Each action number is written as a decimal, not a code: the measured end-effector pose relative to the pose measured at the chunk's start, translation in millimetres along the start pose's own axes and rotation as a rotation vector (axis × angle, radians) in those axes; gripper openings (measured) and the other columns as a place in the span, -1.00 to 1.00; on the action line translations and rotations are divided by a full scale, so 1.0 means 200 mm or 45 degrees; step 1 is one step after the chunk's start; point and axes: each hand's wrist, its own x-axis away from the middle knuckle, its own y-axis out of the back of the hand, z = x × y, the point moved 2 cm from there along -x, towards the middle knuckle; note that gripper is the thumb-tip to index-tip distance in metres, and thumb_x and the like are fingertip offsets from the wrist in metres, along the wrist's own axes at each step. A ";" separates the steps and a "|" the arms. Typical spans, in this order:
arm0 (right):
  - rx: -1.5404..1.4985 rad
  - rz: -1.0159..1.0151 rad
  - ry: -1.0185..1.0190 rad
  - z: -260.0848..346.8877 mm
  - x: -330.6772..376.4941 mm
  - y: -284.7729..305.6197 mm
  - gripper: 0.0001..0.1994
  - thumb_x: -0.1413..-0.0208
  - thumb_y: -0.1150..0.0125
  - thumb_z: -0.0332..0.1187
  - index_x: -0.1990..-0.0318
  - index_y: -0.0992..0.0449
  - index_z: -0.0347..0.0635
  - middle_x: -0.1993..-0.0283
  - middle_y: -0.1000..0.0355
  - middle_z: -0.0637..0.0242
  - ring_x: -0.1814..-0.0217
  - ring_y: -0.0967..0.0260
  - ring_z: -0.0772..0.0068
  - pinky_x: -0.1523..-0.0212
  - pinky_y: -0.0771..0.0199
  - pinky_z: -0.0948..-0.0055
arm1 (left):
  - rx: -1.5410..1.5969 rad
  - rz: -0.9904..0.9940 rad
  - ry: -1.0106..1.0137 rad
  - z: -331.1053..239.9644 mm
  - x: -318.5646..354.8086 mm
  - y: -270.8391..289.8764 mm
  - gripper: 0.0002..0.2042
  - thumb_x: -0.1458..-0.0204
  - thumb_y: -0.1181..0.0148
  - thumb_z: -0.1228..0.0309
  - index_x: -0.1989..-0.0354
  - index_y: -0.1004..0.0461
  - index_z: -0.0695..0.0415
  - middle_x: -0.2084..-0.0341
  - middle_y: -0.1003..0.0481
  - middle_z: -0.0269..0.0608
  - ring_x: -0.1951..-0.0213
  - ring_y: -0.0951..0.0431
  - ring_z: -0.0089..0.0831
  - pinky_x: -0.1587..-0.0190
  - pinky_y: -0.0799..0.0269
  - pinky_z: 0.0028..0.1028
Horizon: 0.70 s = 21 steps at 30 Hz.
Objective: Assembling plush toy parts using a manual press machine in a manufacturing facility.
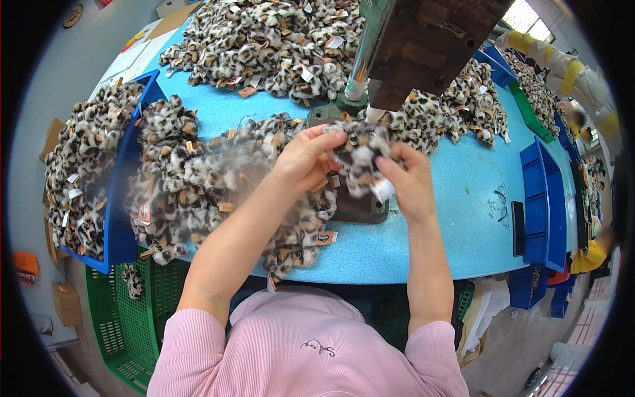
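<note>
Between my two hands, in front of a bench press (pixel 413 49), is a spotted plush toy skin (pixel 360 149) of white, black and tan fur with a round eye on it. My left hand (pixel 309 155) grips its left side between thumb and fingers. At its right side, my right hand (pixel 411 177) pinches the fur, beside a white tag (pixel 383 190). The toy is held above the press's dark base plate (pixel 360 210). A loose heap of like plush skins (pixel 218 178) lies under and left of my left forearm, some with orange tags.
A large plush heap (pixel 264 43) covers the table's far side, and another pile (pixel 469 102) lies right of the press. A full blue bin (pixel 122 205) stands left. On the right are a divided blue tray (pixel 544 205) and a black phone-like slab (pixel 518 228). A green crate (pixel 122 324) sits below.
</note>
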 end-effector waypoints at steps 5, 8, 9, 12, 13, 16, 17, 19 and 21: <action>-0.984 0.100 -0.370 -0.03 0.02 -0.03 -0.71 -0.07 -0.04 -0.28 0.16 -0.37 -0.32 0.26 -0.40 0.35 0.40 -0.34 0.63 0.37 -0.38 0.67 | -0.334 0.182 -0.007 -0.01 0.08 -0.04 -0.85 0.18 -0.12 0.65 0.54 -0.29 0.12 0.54 -0.43 -0.38 0.51 -0.45 -0.65 0.47 -0.39 -0.64; -0.710 0.395 -0.528 -0.10 0.06 -0.03 -0.74 -0.02 -0.11 -0.31 0.19 -0.38 -0.28 0.54 -0.32 0.50 0.65 -0.14 0.74 0.64 -0.12 0.75 | -0.506 0.075 -0.080 0.00 0.07 -0.03 -0.78 0.24 -0.13 0.69 0.59 -0.23 0.10 0.64 -0.35 -0.46 0.62 -0.35 -0.72 0.59 -0.25 -0.71; -0.834 0.448 -0.633 -0.10 0.08 -0.02 -0.81 0.02 -0.15 -0.35 0.28 -0.40 -0.25 0.58 -0.28 0.53 0.69 -0.05 0.77 0.68 -0.05 0.76 | -0.462 0.111 -0.075 0.00 0.07 -0.03 -0.77 0.25 -0.12 0.70 0.58 -0.23 0.10 0.66 -0.32 -0.47 0.63 -0.33 -0.73 0.59 -0.23 -0.72; -0.646 0.434 -0.458 -0.09 0.05 0.00 -0.87 0.04 -0.17 -0.37 0.38 -0.41 -0.22 0.58 -0.29 0.53 0.69 -0.07 0.78 0.68 -0.07 0.77 | -0.312 0.182 0.051 -0.01 0.08 -0.04 -0.78 0.24 -0.10 0.70 0.55 -0.23 0.09 0.63 -0.34 -0.44 0.60 -0.35 -0.70 0.55 -0.29 -0.68; -0.544 0.297 -0.367 -0.06 0.04 -0.02 -0.92 0.02 -0.12 -0.41 0.43 -0.40 -0.21 0.60 -0.30 0.51 0.69 -0.09 0.78 0.68 -0.08 0.79 | -0.180 0.158 0.082 -0.01 0.08 -0.06 -0.79 0.22 -0.09 0.69 0.54 -0.23 0.09 0.57 -0.37 -0.40 0.55 -0.38 -0.66 0.50 -0.34 -0.64; -0.912 0.100 -0.279 -0.12 -0.03 0.00 -0.95 0.01 -0.01 -0.49 0.42 -0.41 -0.22 0.58 -0.35 0.47 0.67 -0.18 0.76 0.66 -0.15 0.81 | 0.067 0.217 0.076 0.02 0.04 -0.04 -0.90 0.11 -0.08 0.50 0.40 -0.31 0.07 0.38 -0.43 -0.30 0.38 -0.46 -0.49 0.26 -0.41 -0.50; -1.001 0.176 -0.231 -0.22 -0.06 0.04 -0.86 0.00 -0.02 -0.42 0.29 -0.40 -0.26 0.41 -0.39 0.38 0.47 -0.29 0.64 0.44 -0.29 0.66 | 0.140 0.186 0.085 0.04 0.02 -0.05 -0.90 0.07 -0.07 0.44 0.35 -0.34 0.06 0.36 -0.44 -0.29 0.36 -0.47 -0.46 0.21 -0.41 -0.48; -1.044 0.169 -0.189 -0.22 -0.10 0.04 -0.74 0.00 -0.05 -0.37 0.16 -0.39 -0.31 0.24 -0.44 0.30 0.26 -0.40 0.52 0.21 -0.43 0.48 | 0.263 0.037 0.126 0.04 -0.04 0.03 -0.88 0.03 -0.04 0.38 0.32 -0.36 0.09 0.42 -0.45 -0.34 0.38 -0.46 -0.51 0.31 -0.40 -0.52; -0.892 0.006 -0.186 -0.23 -0.17 0.02 -0.96 0.01 -0.05 -0.53 0.37 -0.39 -0.24 0.45 -0.41 0.40 0.51 -0.32 0.68 0.51 -0.33 0.73 | 0.198 -0.039 0.053 0.03 -0.06 0.07 -0.91 0.03 -0.01 0.47 0.33 -0.36 0.11 0.42 -0.45 -0.32 0.38 -0.46 -0.53 0.34 -0.38 -0.55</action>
